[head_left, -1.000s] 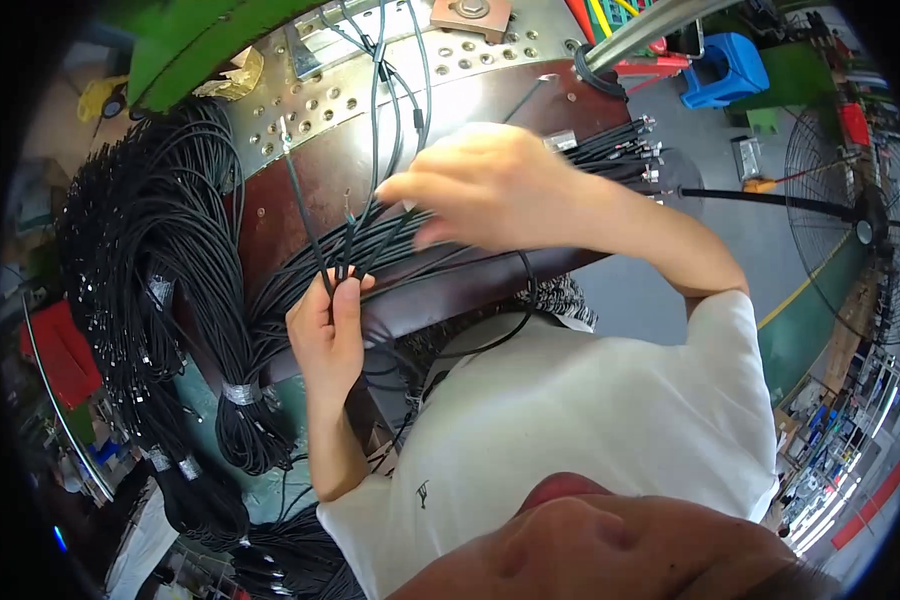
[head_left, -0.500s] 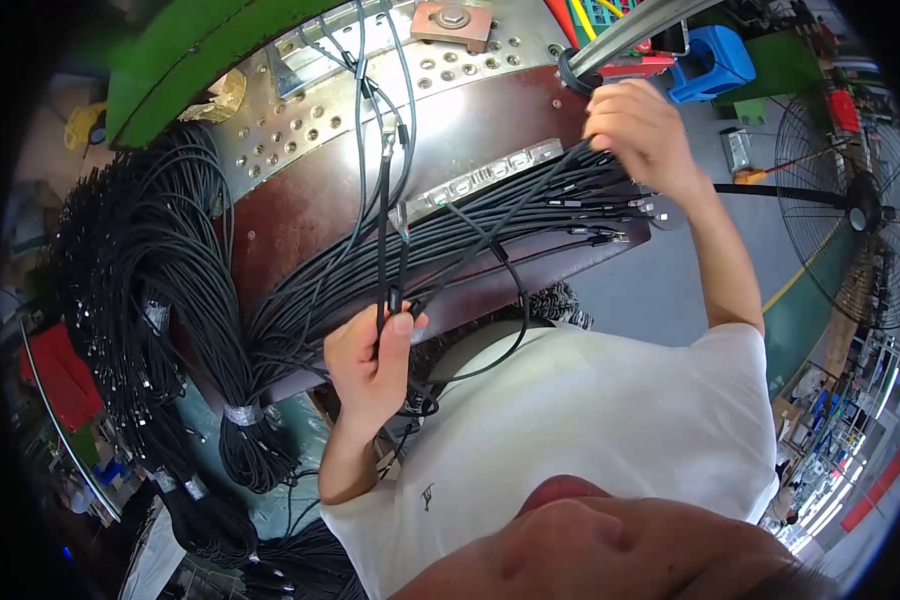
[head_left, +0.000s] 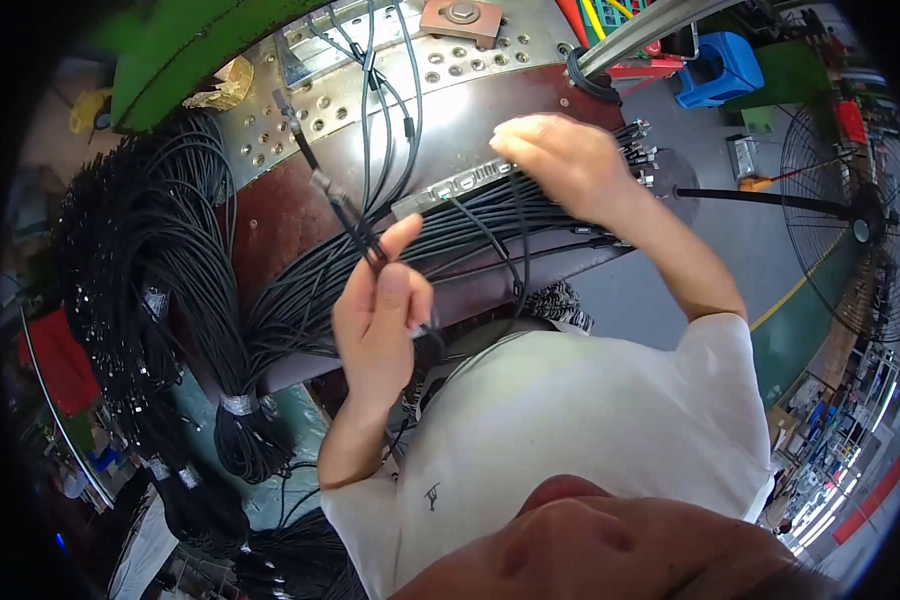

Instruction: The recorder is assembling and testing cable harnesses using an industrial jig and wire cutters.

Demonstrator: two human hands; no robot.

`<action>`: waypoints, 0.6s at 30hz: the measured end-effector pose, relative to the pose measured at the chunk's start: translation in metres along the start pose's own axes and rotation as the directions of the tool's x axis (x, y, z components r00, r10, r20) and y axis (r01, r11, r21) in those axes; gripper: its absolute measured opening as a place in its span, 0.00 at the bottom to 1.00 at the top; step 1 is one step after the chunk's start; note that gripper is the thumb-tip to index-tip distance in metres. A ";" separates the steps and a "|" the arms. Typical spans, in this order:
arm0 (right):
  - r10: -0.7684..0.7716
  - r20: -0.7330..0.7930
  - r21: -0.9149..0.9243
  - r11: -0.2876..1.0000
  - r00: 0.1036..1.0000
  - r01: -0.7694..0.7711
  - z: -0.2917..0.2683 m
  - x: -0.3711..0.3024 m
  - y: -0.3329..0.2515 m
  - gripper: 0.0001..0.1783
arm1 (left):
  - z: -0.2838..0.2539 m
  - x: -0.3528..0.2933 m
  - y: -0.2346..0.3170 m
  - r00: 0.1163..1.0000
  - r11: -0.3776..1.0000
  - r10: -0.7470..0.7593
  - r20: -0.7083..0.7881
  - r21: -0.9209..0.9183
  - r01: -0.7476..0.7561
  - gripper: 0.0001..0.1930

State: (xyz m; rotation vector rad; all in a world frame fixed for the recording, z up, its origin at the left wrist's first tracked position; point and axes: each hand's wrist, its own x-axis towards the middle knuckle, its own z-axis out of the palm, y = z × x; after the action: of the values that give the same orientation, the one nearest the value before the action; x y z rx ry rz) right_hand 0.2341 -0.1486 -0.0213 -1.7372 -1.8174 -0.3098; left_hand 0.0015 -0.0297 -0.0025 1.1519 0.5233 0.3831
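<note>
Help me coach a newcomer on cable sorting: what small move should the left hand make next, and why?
Probably lower the pinched cable toward the cables lying across the brown table. The left hand holds it raised above them in a thumb-and-finger grip, while the right hand rests at their plug ends, so laying it alongside the rest looks like the natural move.

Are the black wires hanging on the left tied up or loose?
Tied up. The black cable bundles hang in bunches with grey tape bands wrapped around them.
</note>
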 end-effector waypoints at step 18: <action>0.086 -0.105 0.061 0.995 0.991 -0.080 0.018 0.013 -0.023 0.11 | 0.032 0.011 -0.019 0.936 0.833 -0.283 0.210 -0.429 0.348 0.15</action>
State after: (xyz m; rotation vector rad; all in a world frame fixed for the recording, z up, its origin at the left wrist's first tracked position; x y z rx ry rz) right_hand 0.2077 -0.1307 -0.0228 -1.7184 -1.6577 -0.3084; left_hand 0.0289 -0.0553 -0.0124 0.6073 0.4597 0.1230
